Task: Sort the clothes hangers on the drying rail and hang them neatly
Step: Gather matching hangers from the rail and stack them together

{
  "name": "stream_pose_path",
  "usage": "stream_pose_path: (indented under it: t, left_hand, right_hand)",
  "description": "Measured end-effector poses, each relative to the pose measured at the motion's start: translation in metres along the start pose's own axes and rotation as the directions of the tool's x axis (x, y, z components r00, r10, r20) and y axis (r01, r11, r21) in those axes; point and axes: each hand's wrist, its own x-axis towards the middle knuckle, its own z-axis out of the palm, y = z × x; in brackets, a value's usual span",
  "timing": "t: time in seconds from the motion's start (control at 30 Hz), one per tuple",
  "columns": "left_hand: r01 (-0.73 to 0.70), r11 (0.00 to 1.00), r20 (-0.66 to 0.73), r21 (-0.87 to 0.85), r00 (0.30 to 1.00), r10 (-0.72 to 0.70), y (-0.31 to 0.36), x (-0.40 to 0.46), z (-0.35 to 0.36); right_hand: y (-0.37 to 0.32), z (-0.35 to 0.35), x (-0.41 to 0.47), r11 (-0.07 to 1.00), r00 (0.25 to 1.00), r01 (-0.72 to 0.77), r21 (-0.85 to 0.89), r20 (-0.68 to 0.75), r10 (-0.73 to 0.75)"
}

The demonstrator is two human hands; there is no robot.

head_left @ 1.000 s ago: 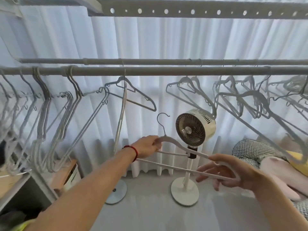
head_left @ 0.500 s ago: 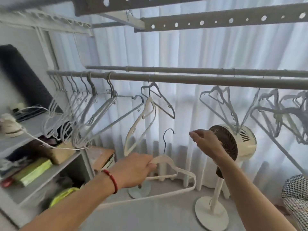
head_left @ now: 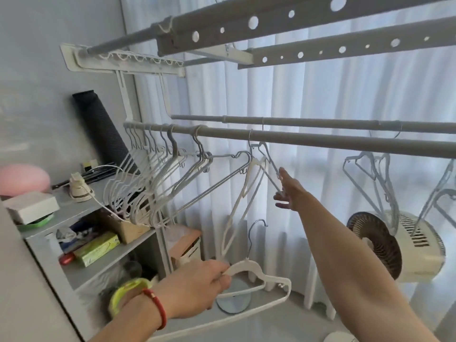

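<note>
A grey drying rail (head_left: 320, 143) runs across the view, with a second rail (head_left: 308, 121) behind it. A bunch of several pale hangers (head_left: 148, 191) hangs crowded at the rail's left end. My left hand (head_left: 197, 285) grips a white hanger (head_left: 256, 275) low down, its metal hook pointing up. My right hand (head_left: 287, 191) is stretched out with straight fingers and touches a grey hanger (head_left: 270, 166) hanging on the rail. A white hanger (head_left: 243, 206) hangs beside it. More grey hangers (head_left: 375, 178) hang to the right.
A cream standing fan (head_left: 404, 245) is at the right under the rail. Grey shelves (head_left: 81, 211) at the left carry boxes, a cable and small items. A perforated rack (head_left: 246, 25) spans overhead. White curtains hang behind everything.
The view has swung left and nearer the rail's left end. My right hand has risen from fan height to the grey hanger on the rail. My left hand still grips the white hanger.
</note>
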Motion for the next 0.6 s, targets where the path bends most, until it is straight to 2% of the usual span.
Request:
stream_pose_path:
  t: [0.07,0.27,0.43,0.6]
  left_hand:
    - [0.016,0.997,0.002,-0.079,1.0,-0.016,0.008,0.011,0.001]
    - [0.091,0.952,0.055,-0.291,0.995,-0.078,0.034,0.038,0.01]
    - [0.125,0.952,0.022,-0.28,0.992,-0.123,0.048,0.051,0.003]
    - [0.138,0.949,-0.024,-0.285,0.988,-0.151,0.058,0.056,-0.002]
  right_hand:
    - [-0.004,0.002,0.01,1.0,1.0,0.005,0.025,-0.007,-0.005]
    - [-0.016,0.005,0.018,1.0,0.991,0.013,-0.001,0.137,-0.013]
    - [-0.027,0.002,0.023,0.998,0.988,0.024,0.058,0.149,-0.033]
    - [-0.038,-0.003,0.015,0.982,0.983,0.126,0.14,0.115,-0.143]
